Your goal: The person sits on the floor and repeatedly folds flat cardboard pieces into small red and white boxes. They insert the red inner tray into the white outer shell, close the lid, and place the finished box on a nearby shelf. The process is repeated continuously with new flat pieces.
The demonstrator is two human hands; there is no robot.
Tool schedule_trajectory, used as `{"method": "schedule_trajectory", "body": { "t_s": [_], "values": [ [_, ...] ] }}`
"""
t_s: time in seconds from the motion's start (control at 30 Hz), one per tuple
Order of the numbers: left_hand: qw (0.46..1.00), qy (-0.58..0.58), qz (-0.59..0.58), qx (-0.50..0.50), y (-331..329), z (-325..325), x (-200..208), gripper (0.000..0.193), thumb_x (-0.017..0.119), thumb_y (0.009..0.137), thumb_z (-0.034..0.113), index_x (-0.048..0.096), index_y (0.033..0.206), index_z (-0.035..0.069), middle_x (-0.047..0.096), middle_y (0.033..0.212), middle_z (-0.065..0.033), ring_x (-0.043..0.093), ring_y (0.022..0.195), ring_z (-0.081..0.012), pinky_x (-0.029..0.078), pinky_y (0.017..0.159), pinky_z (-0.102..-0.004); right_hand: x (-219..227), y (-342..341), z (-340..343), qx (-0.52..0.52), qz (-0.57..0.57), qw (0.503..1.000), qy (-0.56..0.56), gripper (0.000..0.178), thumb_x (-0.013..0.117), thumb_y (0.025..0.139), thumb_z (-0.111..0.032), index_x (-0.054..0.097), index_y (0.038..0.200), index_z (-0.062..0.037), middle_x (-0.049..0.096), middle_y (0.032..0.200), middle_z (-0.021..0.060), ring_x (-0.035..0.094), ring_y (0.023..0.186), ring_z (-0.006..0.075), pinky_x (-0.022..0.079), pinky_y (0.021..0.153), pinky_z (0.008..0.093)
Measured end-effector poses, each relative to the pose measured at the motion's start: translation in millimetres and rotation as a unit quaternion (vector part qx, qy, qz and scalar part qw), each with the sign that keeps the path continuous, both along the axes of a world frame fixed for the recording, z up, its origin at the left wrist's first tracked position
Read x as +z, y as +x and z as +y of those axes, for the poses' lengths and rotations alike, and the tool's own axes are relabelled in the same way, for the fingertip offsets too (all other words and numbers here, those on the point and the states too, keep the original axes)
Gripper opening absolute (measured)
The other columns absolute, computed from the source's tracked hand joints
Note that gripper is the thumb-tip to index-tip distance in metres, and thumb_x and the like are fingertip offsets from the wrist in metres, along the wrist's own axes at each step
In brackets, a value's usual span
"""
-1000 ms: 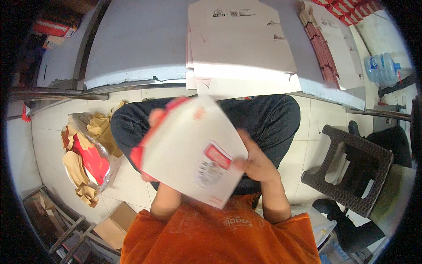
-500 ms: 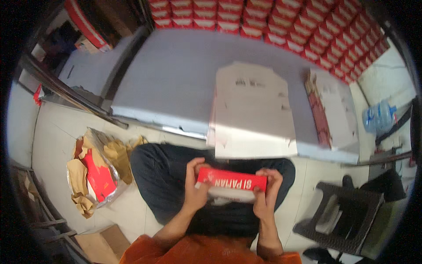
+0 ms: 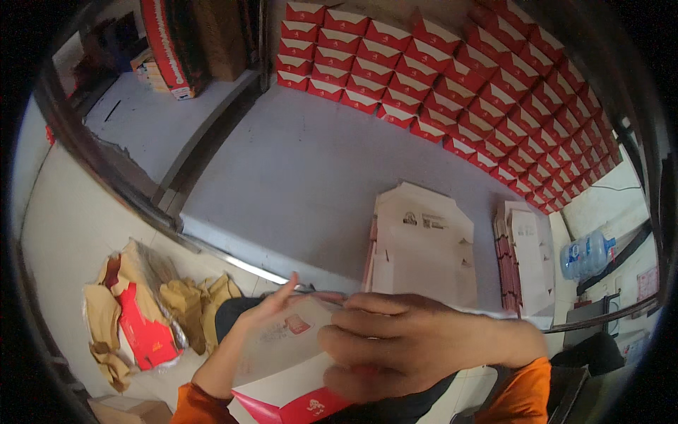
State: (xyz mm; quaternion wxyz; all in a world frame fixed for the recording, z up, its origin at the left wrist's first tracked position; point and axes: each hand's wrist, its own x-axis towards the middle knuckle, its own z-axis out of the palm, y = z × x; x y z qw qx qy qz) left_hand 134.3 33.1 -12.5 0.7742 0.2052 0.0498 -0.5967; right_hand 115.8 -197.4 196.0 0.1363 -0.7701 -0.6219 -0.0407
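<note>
A red-and-white cardboard box (image 3: 279, 367), folded into shape, is close in front of me above my lap. My left hand (image 3: 272, 307) holds its far left side, thumb raised and the other fingers mostly hidden by the box. Across the right side of the box lies my right hand (image 3: 395, 346), slightly blurred, its fingers bent over the edge and gripping it. Just beyond, a stack of flat white cartons (image 3: 431, 261) rests on the grey platform (image 3: 282, 184).
Rows of finished red-and-white boxes (image 3: 438, 67) are piled along the platform's back. Another flat carton stack (image 3: 526, 254) lies to the right, near a blue water bottle (image 3: 588, 254). Torn brown paper wrapping (image 3: 106, 318) with red cartons (image 3: 145, 328) sits on the floor at left.
The box has come up nearer to my view and turned, now showing its white top. My right hand has shifted from its end to over its side. The view has tilted upward.
</note>
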Motion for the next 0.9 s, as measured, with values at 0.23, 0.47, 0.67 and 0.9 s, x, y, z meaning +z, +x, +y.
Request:
{"method": "schedule_trajectory", "body": {
  "t_s": [0.23,0.47,0.67,0.9],
  "values": [
    [0.987,0.003,-0.155,0.053,33,1,-34,0.093,0.032,0.091,0.077,0.025,0.152,0.006,0.056,0.125,-0.0362,0.062,0.112,-0.0418,0.059,0.074,-0.0550,39,287,-54,-0.378,-0.440,0.814,-0.029,0.051,0.060,0.093,-0.033,0.052,0.133,-0.0034,0.042,0.141,0.0276,0.044,0.128,0.0431,0.040,0.106,0.0495],
    [0.988,0.038,-0.111,0.102,29,8,-54,0.077,0.040,0.096,0.067,0.035,0.146,0.009,0.061,0.122,-0.0257,0.066,0.099,-0.0283,0.059,0.064,-0.0394,-15,471,-164,-0.510,-0.609,0.589,-0.148,0.053,0.067,0.086,-0.035,0.054,0.136,-0.0187,0.054,0.136,0.0180,0.055,0.122,0.0393,0.045,0.102,0.0537],
    [0.974,0.113,-0.158,0.120,31,3,-49,0.070,0.053,0.094,0.059,0.042,0.140,0.007,0.065,0.113,-0.0222,0.067,0.088,-0.0240,0.057,0.057,-0.0333,-25,382,-123,-0.601,-0.420,0.679,-0.025,0.059,0.059,0.092,-0.039,0.047,0.141,-0.0079,0.046,0.142,0.0248,0.047,0.128,0.0433,0.037,0.107,0.0567],
    [0.906,0.247,-0.320,0.123,15,-15,-32,0.051,0.059,0.097,0.042,0.050,0.134,0.007,0.069,0.101,-0.0122,0.064,0.079,-0.0148,0.054,0.057,-0.0260,-146,-4,-167,-0.848,-0.048,0.528,-0.005,0.087,0.072,0.081,-0.051,0.037,0.146,-0.0036,0.040,0.148,0.0266,0.039,0.134,0.0434,0.031,0.109,0.0572]
  ]
}}
